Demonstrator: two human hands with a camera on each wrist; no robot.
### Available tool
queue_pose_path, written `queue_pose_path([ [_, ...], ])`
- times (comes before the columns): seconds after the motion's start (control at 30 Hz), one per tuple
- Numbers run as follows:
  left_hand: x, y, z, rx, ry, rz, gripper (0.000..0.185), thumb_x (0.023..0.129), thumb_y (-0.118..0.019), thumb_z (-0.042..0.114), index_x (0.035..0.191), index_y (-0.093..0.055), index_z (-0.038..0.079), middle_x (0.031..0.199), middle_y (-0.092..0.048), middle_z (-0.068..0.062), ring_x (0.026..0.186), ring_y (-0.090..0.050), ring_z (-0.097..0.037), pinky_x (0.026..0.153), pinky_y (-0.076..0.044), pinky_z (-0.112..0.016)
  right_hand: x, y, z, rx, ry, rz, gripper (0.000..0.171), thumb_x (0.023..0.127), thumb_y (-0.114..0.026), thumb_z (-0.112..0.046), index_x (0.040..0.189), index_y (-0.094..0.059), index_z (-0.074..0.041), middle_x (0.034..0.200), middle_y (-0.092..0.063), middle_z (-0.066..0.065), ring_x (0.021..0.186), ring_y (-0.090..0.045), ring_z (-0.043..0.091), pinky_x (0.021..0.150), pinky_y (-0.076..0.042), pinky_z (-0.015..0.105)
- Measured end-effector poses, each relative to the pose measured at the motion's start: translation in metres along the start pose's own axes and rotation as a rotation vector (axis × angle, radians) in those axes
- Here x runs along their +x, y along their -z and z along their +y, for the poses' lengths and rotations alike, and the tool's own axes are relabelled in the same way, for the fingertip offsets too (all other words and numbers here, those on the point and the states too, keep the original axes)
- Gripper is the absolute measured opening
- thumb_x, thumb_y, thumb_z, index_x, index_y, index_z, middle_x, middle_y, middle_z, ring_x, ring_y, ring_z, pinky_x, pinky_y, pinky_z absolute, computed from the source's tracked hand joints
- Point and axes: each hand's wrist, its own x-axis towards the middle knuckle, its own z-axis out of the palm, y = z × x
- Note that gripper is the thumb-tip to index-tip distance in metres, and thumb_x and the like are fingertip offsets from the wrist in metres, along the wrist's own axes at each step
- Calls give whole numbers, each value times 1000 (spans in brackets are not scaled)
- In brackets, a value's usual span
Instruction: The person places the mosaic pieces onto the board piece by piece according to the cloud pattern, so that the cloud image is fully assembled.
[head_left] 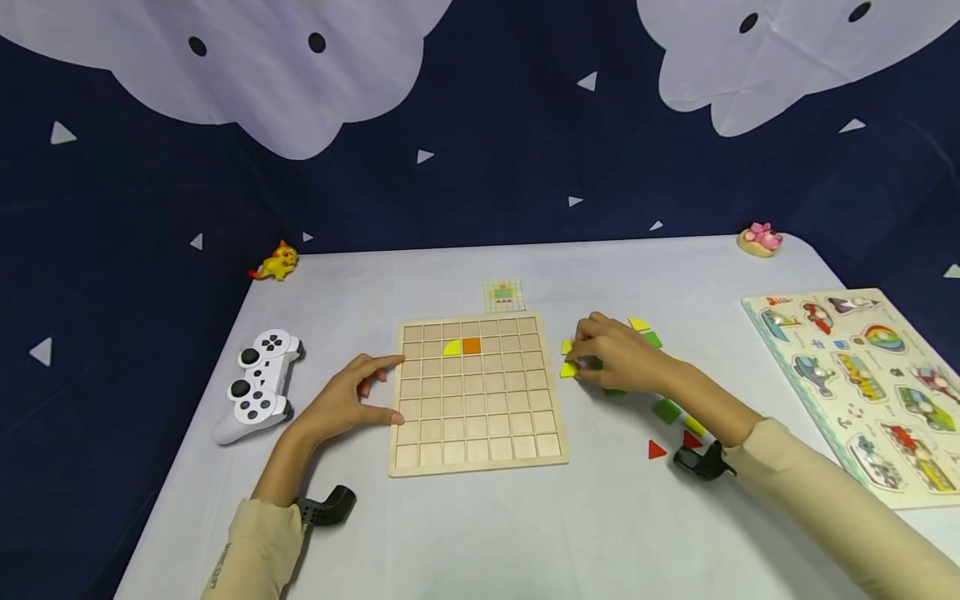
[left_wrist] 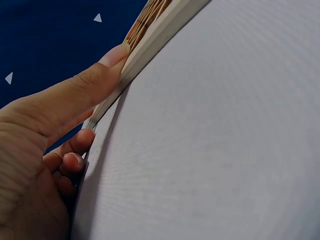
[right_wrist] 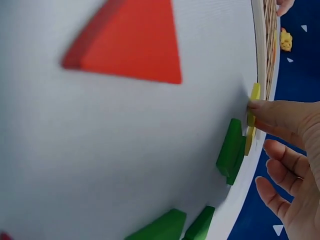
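A wooden grid board (head_left: 480, 429) lies on the table, with a yellow quarter-round piece (head_left: 452, 348) and an orange square piece (head_left: 471, 346) side by side in its upper cells. At the board's left edge, my left hand (head_left: 337, 404) touches the frame with thumb and index finger spread apart. Right of the board, my right hand (head_left: 618, 357) pinches a yellow piece (right_wrist: 255, 92) between thumb and index finger, low over the cloth. Green pieces (right_wrist: 231, 146) lie close by, and a red triangle (right_wrist: 137, 45) appears large in the right wrist view.
Behind the board lies a small pattern card (head_left: 503, 296). A white game controller (head_left: 260, 385) is at the left, a picture puzzle board (head_left: 862, 392) at the right. A yellow figurine (head_left: 278, 262) and a pink one (head_left: 761, 239) stand near the back corners.
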Motion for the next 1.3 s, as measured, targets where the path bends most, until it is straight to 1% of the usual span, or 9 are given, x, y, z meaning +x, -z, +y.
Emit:
queue_pose_path([
  [0.23, -1, 0, 1, 5, 5, 7, 84, 67, -92, 25, 141, -55, 13, 102, -47, -7, 83, -38, -17, 73, -33, -27, -1, -4, 1, -31, 28, 22, 20, 78, -82, -18, 93, -77, -6, 89, -56, 1, 84, -44, 15, 78, -44, 35],
  [0.37, -1, -1, 1, 5, 11, 6, 84, 67, -93, 26, 141, -55, 13, 102, -47, -7, 83, -38, -18, 73, -33, -28, 0, -6, 2, -39, 34, 33, 22, 76, -83, -20, 91, -76, -5, 88, -56, 2, 83, -43, 15, 77, -43, 35],
  [0.5, 1, -2, 1, 1, 20, 0, 84, 67, -93, 26, 142, -55, 14, 102, -47, -8, 84, -38, -18, 74, -32, -29, 0, -6, 0, -33, 19, 30, 24, 74, -83, -21, 90, -76, -5, 88, -55, 1, 84, -43, 15, 78, -44, 35],
  [0.67, 2, -1, 1, 3, 33, 0, 86, 66, -93, 26, 142, -55, 15, 101, -46, -5, 84, -38, -18, 74, -33, -30, 2, -5, -1, -26, 7, 39, 25, 72, -83, -22, 88, -75, -5, 88, -55, 0, 83, -43, 15, 78, -43, 34],
  [0.83, 0, 0, 0, -2, 36, 1, 85, 66, -93, 25, 142, -55, 14, 101, -46, -7, 84, -38, -19, 74, -33, -30, 3, -6, -3, -22, -1, 36, 23, 72, -82, -23, 87, -75, -6, 88, -55, -1, 84, -44, 15, 78, -43, 33],
  [1.0, 0, 0, -1, -5, 31, 6, 84, 67, -93, 24, 141, -55, 12, 102, -47, -9, 83, -37, -19, 73, -32, -29, 4, -2, -2, -21, -4, 47, 23, 72, -81, -23, 86, -75, -6, 88, -56, 0, 84, -45, 15, 75, -43, 34],
  [1.3, 0, -1, 0, -10, 24, 1, 85, 67, -93, 24, 142, -54, 13, 102, -46, -8, 83, -37, -18, 73, -33, -28, 6, 7, -1, -46, -12, 76, 26, 72, -81, -23, 89, -76, -5, 91, -57, 1, 85, -47, 17, 77, -44, 35],
])
